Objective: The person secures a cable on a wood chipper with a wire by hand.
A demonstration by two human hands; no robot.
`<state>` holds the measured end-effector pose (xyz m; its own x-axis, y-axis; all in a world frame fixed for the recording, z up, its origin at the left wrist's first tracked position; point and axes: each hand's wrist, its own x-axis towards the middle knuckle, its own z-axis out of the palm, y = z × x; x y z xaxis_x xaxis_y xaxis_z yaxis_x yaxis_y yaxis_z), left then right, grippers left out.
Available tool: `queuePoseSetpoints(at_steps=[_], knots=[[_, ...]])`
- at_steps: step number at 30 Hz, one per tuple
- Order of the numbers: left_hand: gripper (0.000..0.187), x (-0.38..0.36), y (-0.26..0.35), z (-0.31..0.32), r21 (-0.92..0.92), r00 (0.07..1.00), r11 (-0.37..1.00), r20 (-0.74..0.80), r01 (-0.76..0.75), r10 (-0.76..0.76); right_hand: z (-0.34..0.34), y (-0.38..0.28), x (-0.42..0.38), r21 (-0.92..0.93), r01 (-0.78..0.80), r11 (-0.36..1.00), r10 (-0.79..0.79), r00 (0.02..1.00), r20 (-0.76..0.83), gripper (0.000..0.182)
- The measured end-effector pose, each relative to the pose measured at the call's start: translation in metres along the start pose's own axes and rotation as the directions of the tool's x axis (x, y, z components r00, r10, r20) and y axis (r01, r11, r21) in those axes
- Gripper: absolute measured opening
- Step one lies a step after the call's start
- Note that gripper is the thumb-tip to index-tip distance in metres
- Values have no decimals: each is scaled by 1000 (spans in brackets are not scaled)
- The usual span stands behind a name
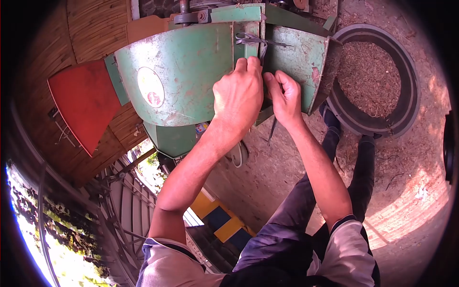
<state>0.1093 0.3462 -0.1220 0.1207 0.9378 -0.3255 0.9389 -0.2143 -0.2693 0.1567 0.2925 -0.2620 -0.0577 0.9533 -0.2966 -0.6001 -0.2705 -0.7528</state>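
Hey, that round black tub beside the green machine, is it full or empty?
Partly filled. The round black tub holds a bed of brownish chopped material across its middle, lying below the rim, beside the green machine.

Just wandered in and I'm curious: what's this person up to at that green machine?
A person has both hands on a green machine. The left hand and right hand pinch at a grey strap tied around its housing. A red chute sticks out one side, and a black tub of chopped material sits by the outlet.

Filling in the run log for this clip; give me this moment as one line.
left hand: on green machine, fingers at strap | right hand: beside it, at same seam | tub of chaff: right of machine
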Motion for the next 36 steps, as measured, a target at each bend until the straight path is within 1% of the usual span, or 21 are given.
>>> queuePoseSetpoints(at_steps=[2,4,6,9,11,12,13,14,15,16,17,19,20,22,24,26,29,30,32,33,36], knots=[[17,-3,9,-6,64,991,990,56,122,-126,-1,2,-8,28,-42,999,42,999,2,44],[18,-5,6,0,96,993,992,73,88,-95,-1,-6,-11,307,-166,937,176,984,-8,43],[18,-6,2,3,131,993,990,103,49,-63,-5,-7,-14,335,-169,927,175,984,13,40],[16,-5,-5,4,74,995,997,96,20,-27,-9,-6,-13,352,-177,919,175,984,39,32],[16,-5,-11,5,-40,999,999,33,-13,14,-8,-5,-7,341,-174,924,172,984,36,27],[16,-5,-13,4,-39,999,999,35,-13,14,-4,-10,-1,141,8,990,-10,1000,11,24],[15,-4,-15,1,-88,1000,996,13,-23,24,-3,-16,3,-67,193,979,-192,981,27,23],[15,-3,-16,0,-137,999,990,-11,-35,34,-12,-25,3,-144,97,985,-76,987,142,27],[15,-4,-14,-1,-138,999,990,-8,-35,34,-18,-29,4,-215,114,970,-70,977,203,26],[15,-4,-13,-2,-65,1000,998,11,-1,1,-21,-32,6,-281,137,950,-61,963,264,26],[15,-4,-12,-4,9,999,999,29,33,-33,-23,-35,6,-279,134,951,-58,963,264,26],[14,1,-7,-4,60,997,997,62,49,-53,-24,-44,7,-461,338,820,-139,900,414,26],[13,1,-5,-5,108,992,992,94,69,-79,-26,-50,8,-459,337,822,-138,900,414,26],[13,-2,-6,-4,98,992,993,102,59,-69,-31,-67,17,-650,202,733,257,802,539,23],[12,-6,-6,-4,90,991,995,117,51,-61,-36,-56,19,-579,208,788,223,781,583,22],[11,-9,-5,-6,75,975,992,189,101,-113,-38,-44,15,-500,210,840,185,756,628,23],[11,-17,-7,-2,43,973,993,198,109,-116,-48,-30,20,-332,284,900,46,695,717,18],[11,-21,-7,0,27,976,994,192,104,-108,-49,-33,23,-331,281,901,47,694,719,18],[11,-25,-7,3,30,977,995,187,99,-103,-52,-41,33,-373,150,916,201,633,748,21],[11,-26,-6,4,26,975,994,191,107,-110,-49,-41,34,-334,169,927,151,646,748,24],[11,-27,-7,5,9,974,993,196,115,-115,-43,-48,37,-407,171,897,200,664,721,25]])
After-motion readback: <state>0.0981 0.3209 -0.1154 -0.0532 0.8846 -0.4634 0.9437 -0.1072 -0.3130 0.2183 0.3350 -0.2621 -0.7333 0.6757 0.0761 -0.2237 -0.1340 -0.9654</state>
